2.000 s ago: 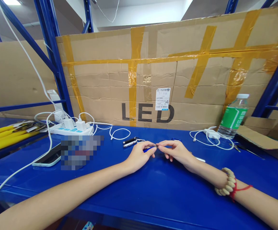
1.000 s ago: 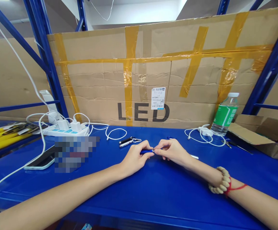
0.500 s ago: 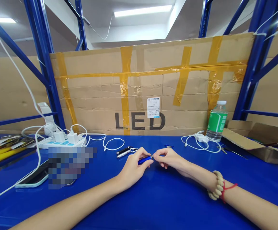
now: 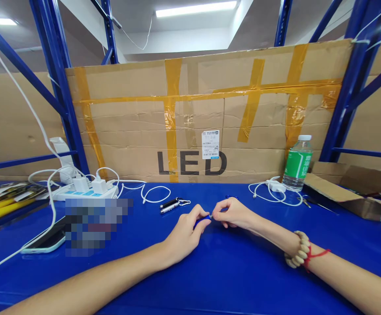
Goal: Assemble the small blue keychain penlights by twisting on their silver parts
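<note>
My left hand grips a small blue cylinder, like a mini flashlight, just above the blue table. My right hand pinches the end of that same blue piece, fingertips meeting those of the left hand. A bead bracelet and red string circle my right wrist. Two dark mini flashlights with a key clip lie on the table a little left of my hands. A small blue part peeks out behind my right hand.
A taped cardboard sheet marked LED stands along the back. A white power strip with chargers and cables and a phone lie left. A green-labelled bottle, a white cable coil and an open carton are right. Blue rack posts frame both sides.
The view tilted up and shifted slightly. Both hands stayed together at the table's middle, working the blue piece between their fingertips.
</note>
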### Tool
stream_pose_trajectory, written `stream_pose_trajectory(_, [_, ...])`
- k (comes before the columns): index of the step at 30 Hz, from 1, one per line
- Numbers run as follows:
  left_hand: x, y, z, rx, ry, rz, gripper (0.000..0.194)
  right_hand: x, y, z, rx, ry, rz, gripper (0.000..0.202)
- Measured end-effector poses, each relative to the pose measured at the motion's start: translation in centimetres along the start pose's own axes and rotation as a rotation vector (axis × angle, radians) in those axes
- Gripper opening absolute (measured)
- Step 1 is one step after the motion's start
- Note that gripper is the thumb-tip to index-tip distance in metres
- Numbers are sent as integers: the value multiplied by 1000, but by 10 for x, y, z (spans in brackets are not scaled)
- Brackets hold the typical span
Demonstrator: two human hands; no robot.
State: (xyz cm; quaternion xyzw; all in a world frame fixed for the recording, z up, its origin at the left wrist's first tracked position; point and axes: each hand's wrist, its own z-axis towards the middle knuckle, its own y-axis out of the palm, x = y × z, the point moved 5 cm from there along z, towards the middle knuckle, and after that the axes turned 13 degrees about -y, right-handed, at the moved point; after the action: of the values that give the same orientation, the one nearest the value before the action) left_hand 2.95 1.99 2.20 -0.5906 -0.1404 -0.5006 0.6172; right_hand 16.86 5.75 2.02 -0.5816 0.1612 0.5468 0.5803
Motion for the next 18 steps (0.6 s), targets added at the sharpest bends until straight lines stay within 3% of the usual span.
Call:
stream_pose_trajectory(6, [3, -3, 1, 22, 31, -13, 9, -13, 1, -4, -110, -164, -58, 28])
stream_pose_trajectory(9, [4, -2, 2, -3, 51, -16, 11, -27, 3, -9, -235, -404, -232, 29])
stream_pose_trajectory(12, [4, -3, 3, 4, 50, -6, 11, -39, 5, -13, -277, -641, -516, 35])
stream_pose_trajectory(15, [3, -3, 2, 9, 52, 10, 9, -40, 7, -14, -266, -652, -607, 35])
stream_pose_trajectory(18, [3, -4, 2, 19, 71, 23, 7, -39, 10, -14, -284, -564, -570, 37])
